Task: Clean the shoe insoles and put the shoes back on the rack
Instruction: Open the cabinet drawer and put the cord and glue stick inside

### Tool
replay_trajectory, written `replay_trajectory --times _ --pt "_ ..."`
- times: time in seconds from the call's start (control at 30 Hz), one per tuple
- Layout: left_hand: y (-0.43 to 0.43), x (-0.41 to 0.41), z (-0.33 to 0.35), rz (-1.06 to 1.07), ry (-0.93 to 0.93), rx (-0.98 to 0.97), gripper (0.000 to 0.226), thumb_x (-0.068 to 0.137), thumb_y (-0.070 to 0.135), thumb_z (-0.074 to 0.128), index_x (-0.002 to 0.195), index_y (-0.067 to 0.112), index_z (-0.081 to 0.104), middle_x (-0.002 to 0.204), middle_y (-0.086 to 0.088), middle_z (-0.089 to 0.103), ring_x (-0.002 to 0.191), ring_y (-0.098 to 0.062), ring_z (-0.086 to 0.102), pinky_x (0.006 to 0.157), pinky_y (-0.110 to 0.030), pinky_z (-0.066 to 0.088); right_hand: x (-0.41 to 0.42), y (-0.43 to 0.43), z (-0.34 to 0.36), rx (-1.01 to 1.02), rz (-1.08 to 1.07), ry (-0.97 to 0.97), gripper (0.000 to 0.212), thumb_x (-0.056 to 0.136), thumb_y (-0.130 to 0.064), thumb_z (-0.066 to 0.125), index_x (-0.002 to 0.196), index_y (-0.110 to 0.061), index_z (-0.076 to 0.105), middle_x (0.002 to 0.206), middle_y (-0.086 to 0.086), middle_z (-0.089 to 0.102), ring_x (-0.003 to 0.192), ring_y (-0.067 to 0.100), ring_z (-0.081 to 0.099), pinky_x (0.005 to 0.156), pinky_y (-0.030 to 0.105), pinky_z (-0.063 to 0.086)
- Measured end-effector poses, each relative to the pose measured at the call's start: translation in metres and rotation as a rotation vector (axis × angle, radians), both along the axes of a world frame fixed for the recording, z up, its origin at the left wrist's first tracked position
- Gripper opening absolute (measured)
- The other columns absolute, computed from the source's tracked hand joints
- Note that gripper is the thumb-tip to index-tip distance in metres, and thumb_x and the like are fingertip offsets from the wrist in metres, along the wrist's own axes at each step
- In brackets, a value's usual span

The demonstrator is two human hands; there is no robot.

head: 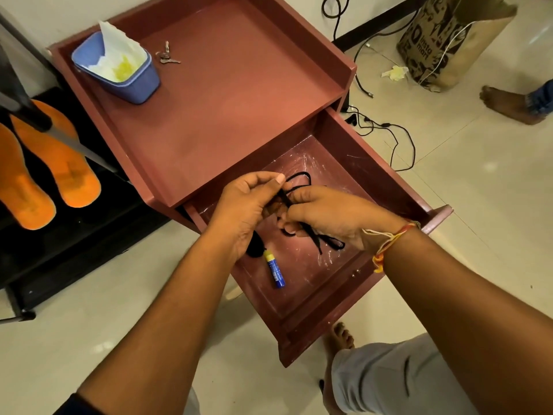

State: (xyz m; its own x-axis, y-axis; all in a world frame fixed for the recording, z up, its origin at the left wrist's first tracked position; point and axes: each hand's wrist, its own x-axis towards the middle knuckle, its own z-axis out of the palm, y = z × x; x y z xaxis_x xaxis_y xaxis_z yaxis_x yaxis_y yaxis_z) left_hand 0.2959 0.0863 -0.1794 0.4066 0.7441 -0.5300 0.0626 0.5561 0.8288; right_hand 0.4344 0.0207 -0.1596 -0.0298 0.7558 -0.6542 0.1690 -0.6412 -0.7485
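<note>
Both hands are over the open drawer (314, 280) at the near edge of the reddish-brown wooden bench (233, 94). The left hand (245, 205) and right hand (326, 217) are each pinching a thin black cord (314, 238), and its loose ends trail onto the drawer floor. A blue-and-yellow stick tube (275, 272) lies in the drawer near the left wrist.

The two orange foam insoles (57, 157) sit side by side on the black shoe rack (74, 235), off the bench's left edge. In the bench's far left corner there's a blue plastic tub (134, 82) with white tissue (116, 46), and small metal keys (166, 56) just beside it.
</note>
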Motion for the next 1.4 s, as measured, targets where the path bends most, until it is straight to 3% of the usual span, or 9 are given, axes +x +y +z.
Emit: replay_trajectory --times 0.13,0.47,0.57,0.67,0.83,0.93,1.07,1.23,1.4 --pt "0.004 -0.002 0.002 -0.046 -0.004 0.046 0.021 0.104 0.017 0.054 0.111 0.008 0.072 0.107 -0.007 0.077 0.096 -0.018 0.071 0.079 -0.028 0.056 -0.001 -0.002 0.007 -0.034 -0.138 0.126 0.044 0.102 -0.042 0.048 0.103 -0.002 0.064 0.054 -0.004 0.044 0.047 0.006 0.036 0.049 0.022 0.034" --pt "0.006 -0.004 -0.003 -0.073 0.047 0.394 0.018 0.098 0.002 0.06 0.11 0.011 0.07 0.104 -0.009 0.076 0.087 -0.009 0.07 0.079 -0.024 0.055 0.007 0.0 0.014 -0.326 -0.289 0.993 0.041 0.096 -0.045 0.053 0.097 -0.005 0.063 0.052 -0.009 0.036 0.044 0.0 0.021 0.038 0.012 0.019" --pt "0.004 -0.002 -0.007 -0.207 0.119 0.459 0.015 0.096 0.002 0.064 0.1 0.015 0.072 0.098 -0.009 0.074 0.093 -0.019 0.071 0.083 -0.036 0.056 0.011 -0.003 0.019 -0.187 -0.155 1.247 0.043 0.098 -0.041 0.049 0.102 -0.002 0.066 0.046 -0.007 0.043 0.045 0.001 0.021 0.042 0.014 0.019" --pt "-0.005 0.001 -0.012 -0.552 0.349 0.543 0.015 0.095 0.022 0.07 0.088 0.035 0.068 0.104 -0.006 0.067 0.093 -0.018 0.064 0.084 -0.037 0.051 0.017 0.003 0.023 0.11 -0.345 1.4 0.047 0.104 -0.045 0.035 0.108 -0.011 0.067 0.058 -0.008 0.051 0.05 0.001 0.031 0.051 0.016 0.024" --pt "-0.016 0.003 -0.01 -0.844 0.297 0.541 0.014 0.094 0.035 0.069 0.098 0.022 0.071 0.103 0.003 0.065 0.096 -0.013 0.063 0.086 -0.031 0.052 0.035 0.011 0.01 0.468 -0.818 0.725 0.045 0.107 -0.042 0.03 0.119 -0.014 0.064 0.084 -0.003 0.065 0.075 0.009 0.059 0.069 0.024 0.044" --pt "-0.014 0.002 -0.002 -0.786 0.14 0.473 0.011 0.099 0.025 0.064 0.097 0.016 0.069 0.092 -0.009 0.069 0.088 -0.03 0.065 0.089 -0.05 0.053 0.042 0.007 -0.001 0.494 -0.508 -0.104 0.043 0.108 -0.036 0.032 0.105 -0.011 0.067 0.087 0.003 0.07 0.077 0.01 0.065 0.07 0.021 0.049" --pt "-0.003 -0.001 0.007 -0.441 0.085 0.56 0.01 0.103 0.014 0.055 0.097 0.016 0.063 0.081 -0.003 0.059 0.077 -0.013 0.055 0.075 -0.025 0.048 0.038 0.003 0.0 0.195 -0.005 -0.386 0.049 0.105 -0.047 0.036 0.092 -0.009 0.064 0.065 0.003 0.071 0.052 0.011 0.064 0.053 0.027 0.046" --pt "0.003 -0.001 0.004 -0.091 0.062 0.465 0.026 0.108 0.024 0.045 0.089 0.022 0.062 0.069 0.007 0.054 0.065 -0.004 0.051 0.063 -0.017 0.047 0.031 -0.003 0.013 -0.087 -0.01 0.17 0.098 0.088 -0.08 0.017 0.078 0.001 0.07 0.047 0.005 0.051 0.033 0.009 0.031 0.041 0.021 0.02" --pt "-0.006 0.005 -0.003 -0.229 0.096 0.425 0.031 0.108 0.032 0.044 0.088 0.022 0.065 0.074 -0.012 0.045 0.065 -0.022 0.04 0.06 -0.034 0.04 0.034 -0.002 0.02 -0.094 -0.031 1.22 0.076 0.098 -0.064 0.028 0.078 0.0 0.064 0.042 0.003 0.054 0.028 0.005 0.041 0.035 0.013 0.022"
